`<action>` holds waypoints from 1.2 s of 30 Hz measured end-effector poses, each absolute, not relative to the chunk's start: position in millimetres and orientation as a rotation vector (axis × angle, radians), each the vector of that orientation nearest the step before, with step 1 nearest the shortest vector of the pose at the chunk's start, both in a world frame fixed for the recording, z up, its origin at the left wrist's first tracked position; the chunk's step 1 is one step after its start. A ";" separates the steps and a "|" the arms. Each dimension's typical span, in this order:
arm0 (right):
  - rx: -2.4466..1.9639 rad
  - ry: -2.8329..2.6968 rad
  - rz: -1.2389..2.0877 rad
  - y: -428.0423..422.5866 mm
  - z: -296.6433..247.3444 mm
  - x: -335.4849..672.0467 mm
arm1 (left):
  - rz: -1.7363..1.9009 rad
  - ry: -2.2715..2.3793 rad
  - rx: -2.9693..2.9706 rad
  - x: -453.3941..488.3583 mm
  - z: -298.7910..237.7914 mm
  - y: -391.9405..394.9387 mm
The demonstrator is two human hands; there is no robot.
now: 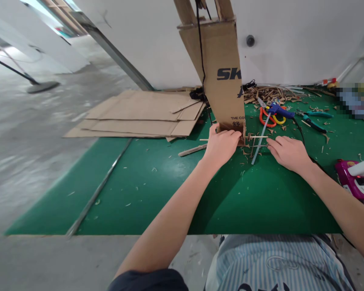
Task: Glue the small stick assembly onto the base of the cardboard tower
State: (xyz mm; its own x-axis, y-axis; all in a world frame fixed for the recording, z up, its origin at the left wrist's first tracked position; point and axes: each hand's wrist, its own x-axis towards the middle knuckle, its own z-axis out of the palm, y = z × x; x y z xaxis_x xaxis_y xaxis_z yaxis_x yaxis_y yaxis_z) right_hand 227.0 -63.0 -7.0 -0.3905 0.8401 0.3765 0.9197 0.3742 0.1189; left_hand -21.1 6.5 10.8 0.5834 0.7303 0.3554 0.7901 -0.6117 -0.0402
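Observation:
A tall cardboard structure (221, 81) with black print stands upright on the green table (157, 190). My left hand (221, 144) is closed around its base, fingers pressed on the cardboard. A thin wooden stick (257, 137) passes crosswise through the base, and one end sticks out left of my left hand. Its right end is pinched in the fingertips of my right hand (286, 152). Small brown pieces sit around the stick beside the base. A translucent glue stick (261, 143) slants down between my right hand and the structure, from a blue glue gun (280, 110).
Flat cardboard sheets (139, 111) lie at the back left. Behind my right hand are scissors (266, 117), teal pliers (314, 121) and a heap of cardboard scraps (276, 93). A magenta device (354, 180) stands at the right edge. A black cord (201, 48) hangs down the structure.

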 end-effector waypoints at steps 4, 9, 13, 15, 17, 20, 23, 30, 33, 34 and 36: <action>-1.606 -2.389 -0.523 -63.9 -5.2 222.3 | -0.456 -1.291 -2.638 -20.5 11.5 5.9; -1.615 -2.378 -0.572 -64.9 -5.0 220.6 | -0.421 -1.294 -2.630 -19.4 9.9 5.9; -1.630 -2.346 -0.559 -64.4 -6.7 220.6 | -0.400 -1.280 -2.632 -19.7 8.6 6.4; -1.637 -2.330 -0.544 -64.2 -6.9 220.5 | -0.403 -1.271 -2.643 -20.2 8.7 6.6; -1.632 -2.327 -0.530 -64.2 -6.6 220.4 | -0.410 -1.274 -2.654 -20.4 9.0 6.8; -1.620 -2.326 -0.508 -64.4 -6.0 220.4 | -0.425 -1.294 -2.663 -20.5 9.3 7.3; -1.618 -2.312 -0.472 -64.7 -5.7 220.7 | -0.445 -1.293 -2.663 -20.5 8.8 7.9; -1.614 -2.314 -0.508 -65.7 -5.1 220.9 | -0.450 -1.285 -2.632 -20.7 8.3 7.8; -1.617 -2.330 -0.552 -66.1 -4.9 221.1 | -0.446 -1.292 -2.643 -20.8 9.5 7.5; -1.618 -2.331 -0.553 -66.2 -4.8 221.1 | -0.449 -1.293 -2.648 -20.8 9.8 7.5; -1.618 -2.327 -0.541 -66.5 -4.5 221.2 | -0.456 -1.287 -2.653 -21.0 9.9 7.8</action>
